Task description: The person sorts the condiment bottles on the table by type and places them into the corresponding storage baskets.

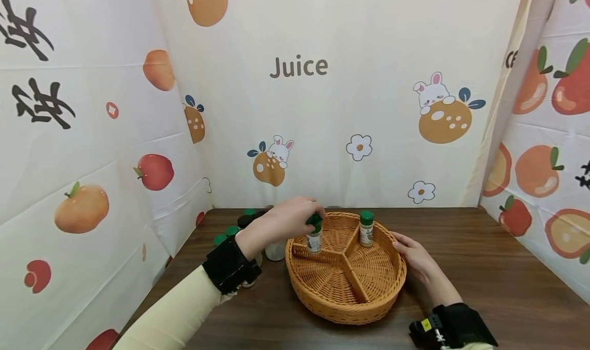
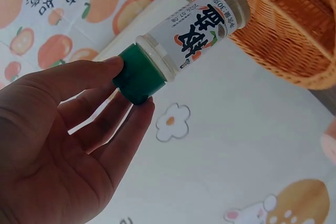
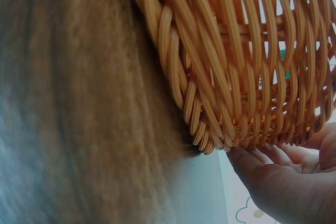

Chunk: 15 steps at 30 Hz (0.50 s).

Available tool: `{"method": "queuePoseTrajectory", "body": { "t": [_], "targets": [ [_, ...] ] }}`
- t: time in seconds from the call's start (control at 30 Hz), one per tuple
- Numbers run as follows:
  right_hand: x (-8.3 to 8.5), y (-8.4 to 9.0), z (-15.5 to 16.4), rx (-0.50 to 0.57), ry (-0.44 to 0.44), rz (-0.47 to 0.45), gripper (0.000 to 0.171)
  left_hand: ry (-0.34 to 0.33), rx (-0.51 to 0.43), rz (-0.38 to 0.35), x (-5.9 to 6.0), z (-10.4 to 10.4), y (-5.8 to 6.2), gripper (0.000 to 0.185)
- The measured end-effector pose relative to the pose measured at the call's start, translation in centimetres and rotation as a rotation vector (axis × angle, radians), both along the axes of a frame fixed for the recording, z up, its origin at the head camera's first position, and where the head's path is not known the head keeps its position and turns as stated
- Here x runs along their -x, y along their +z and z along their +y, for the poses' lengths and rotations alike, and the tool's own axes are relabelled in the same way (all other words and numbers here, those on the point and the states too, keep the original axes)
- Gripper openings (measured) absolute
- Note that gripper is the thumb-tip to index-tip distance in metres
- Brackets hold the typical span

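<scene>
Lowering second jar (image 1: 314, 235) into basket (image 1: 345, 309), left hand (image 1: 286, 219) pinching its cap, right hand (image 1: 415, 258) flat against rim; more jars (image 1: 239, 227) waiting outside.

Bright, even light, soft shadows only. The head view is sharp but bends at the edges. The right wrist view blurs the table (image 3: 79, 103) close up.

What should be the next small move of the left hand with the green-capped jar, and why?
Probably lower the jar the last bit onto the basket floor and release. The left hand pinches its green cap over the back-left compartment, another jar already stands in the next one, and the right hand steadies the rim.
</scene>
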State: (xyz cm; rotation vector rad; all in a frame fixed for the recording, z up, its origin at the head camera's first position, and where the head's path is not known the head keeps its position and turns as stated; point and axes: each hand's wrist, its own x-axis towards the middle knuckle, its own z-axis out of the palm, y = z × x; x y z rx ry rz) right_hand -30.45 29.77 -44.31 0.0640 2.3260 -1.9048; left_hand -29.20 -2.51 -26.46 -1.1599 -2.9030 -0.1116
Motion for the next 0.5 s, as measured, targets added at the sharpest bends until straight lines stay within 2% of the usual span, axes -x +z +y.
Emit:
{"method": "queuePoseTrajectory", "body": {
  "t": [0.5],
  "targets": [
    [0.0, -0.3, 0.0, -0.003, 0.002, 0.023, 0.053, -0.058, 0.026, 0.026, 1.3, 6.9, 0.3, 0.029]
  ]
}}
